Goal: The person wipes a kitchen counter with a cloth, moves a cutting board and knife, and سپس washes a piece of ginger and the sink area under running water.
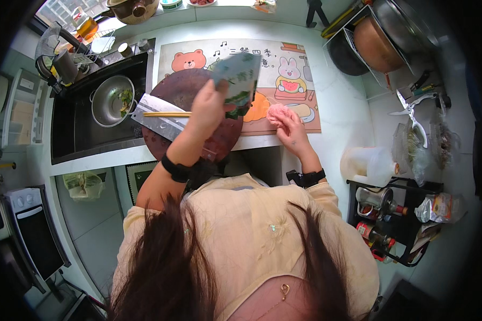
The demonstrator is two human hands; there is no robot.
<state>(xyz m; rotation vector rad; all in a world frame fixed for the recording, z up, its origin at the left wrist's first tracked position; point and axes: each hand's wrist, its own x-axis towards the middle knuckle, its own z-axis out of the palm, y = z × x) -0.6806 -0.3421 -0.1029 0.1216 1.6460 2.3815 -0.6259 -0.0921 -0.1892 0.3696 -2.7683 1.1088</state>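
Observation:
My left hand (pixel 209 102) holds up a printed plastic packet (pixel 239 82), green and pale blue, above a round dark wooden chopping board (pixel 176 86). A wet cleaver blade (pixel 160 110) lies on the board's left side, with a pair of wooden chopsticks (pixel 166 114) across it beside my wrist. My right hand (pixel 291 126) rests its fingers on a crumpled pink cloth (pixel 279 114) on a cartoon-printed mat (pixel 297 48). A two-handled metal pan (pixel 100 102) with some green food (pixel 125 100) in it stands at the left.
The pan sits on a black stove (pixel 76 136). Behind it are a wire rack and bottles. At the right, pans (pixel 377 44) stand in a rack, scissors (pixel 411 108) hang by the wall, and a plastic jug (pixel 367 164) tops a black shelf cart (pixel 415 224).

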